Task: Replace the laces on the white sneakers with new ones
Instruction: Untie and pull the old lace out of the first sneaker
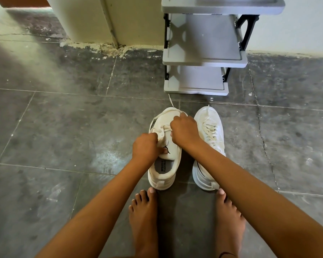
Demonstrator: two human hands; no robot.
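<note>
While my left hand pinches the tongue and eyelet edge of the left sneaker, my right hand is curled tight round the lace, just ahead of the left. The loose end trails away beyond my knuckles towards the grey shoe rack. The shoe sits directly under both hands. Its partner, the right sneaker, stands fully laced just outside my right wrist. I read this as the unlacing step on the first shoe: the upper eyelets look bare and only a crossing or two remains near the toe (hard to count under my fingers). Next comes a steady pull forward, left hand bracing the shoe. I can't see the new laces anywhere.
</note>
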